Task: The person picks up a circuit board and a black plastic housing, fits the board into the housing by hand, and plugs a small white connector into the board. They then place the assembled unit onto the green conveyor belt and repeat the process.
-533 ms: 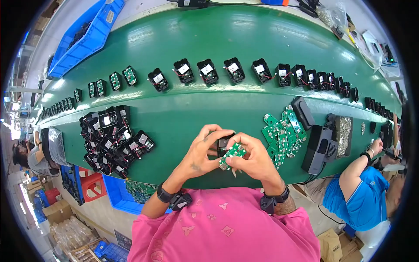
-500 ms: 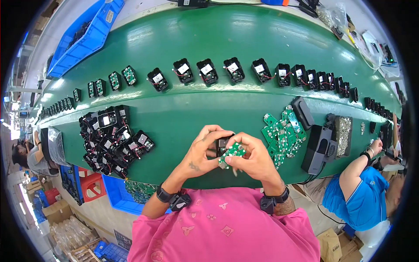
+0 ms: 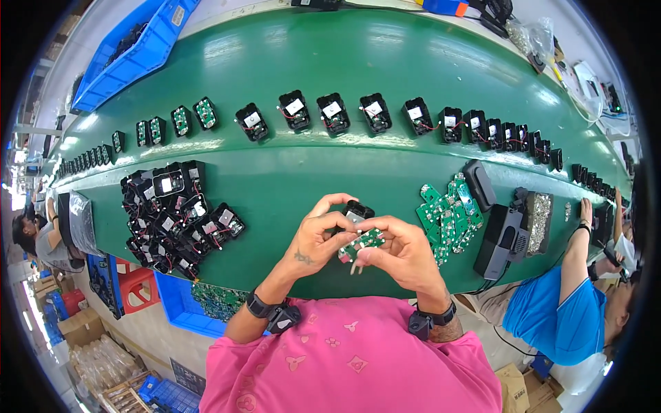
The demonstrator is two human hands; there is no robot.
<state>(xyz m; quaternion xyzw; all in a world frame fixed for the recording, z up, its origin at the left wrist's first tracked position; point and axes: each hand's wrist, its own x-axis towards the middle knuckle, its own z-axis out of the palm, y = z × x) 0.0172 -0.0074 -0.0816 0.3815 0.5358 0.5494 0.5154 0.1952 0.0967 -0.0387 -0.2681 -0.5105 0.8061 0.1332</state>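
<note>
right hand (image 3: 406,259) pinches the board (image 3: 372,239), can't tell if left hand (image 3: 310,241) grips. loose pinch could drop it, i reckon.

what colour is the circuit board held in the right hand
The circuit board is green, dotted with small pale parts; the head view shows it best.

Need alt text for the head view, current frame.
A person's right hand holds a small green circuit board, with the left hand close against it and a black housing just beyond. On the green workbench, a heap of black housings lies left, loose green boards right, and a row of housings runs behind.
</note>
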